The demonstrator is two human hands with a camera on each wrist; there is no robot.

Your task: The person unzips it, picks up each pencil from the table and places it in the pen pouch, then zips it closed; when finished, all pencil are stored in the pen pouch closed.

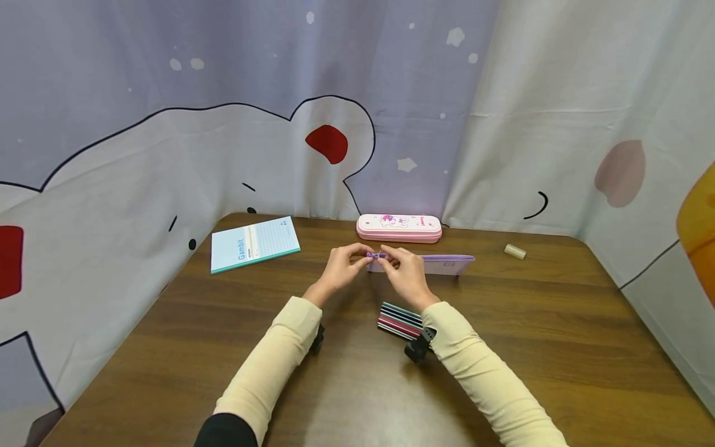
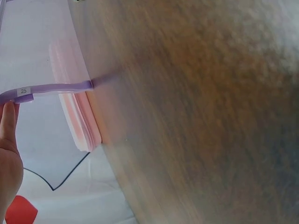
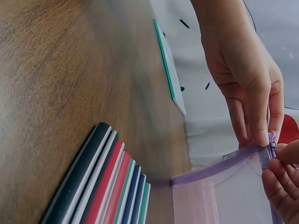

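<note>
One row of pen-like sticks (image 1: 401, 321), too close-set to count, lay nearest. Just beyond, my left hand (image 1: 339, 267) and right hand (image 1: 409, 276) pinched one purple pouch (image 1: 444, 267) by its corner, tag (image 2: 23, 91) reading "25". Farther lay one "Gambit" notebook (image 1: 276, 239), one pink case (image 1: 399, 235).

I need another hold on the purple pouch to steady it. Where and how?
Probably the right end of the purple pouch, pinched across its top band from above and the right. The pouch stands upright with that thin band uppermost, and the left hand and right hand crowd its left end, leaving the right end free.
</note>
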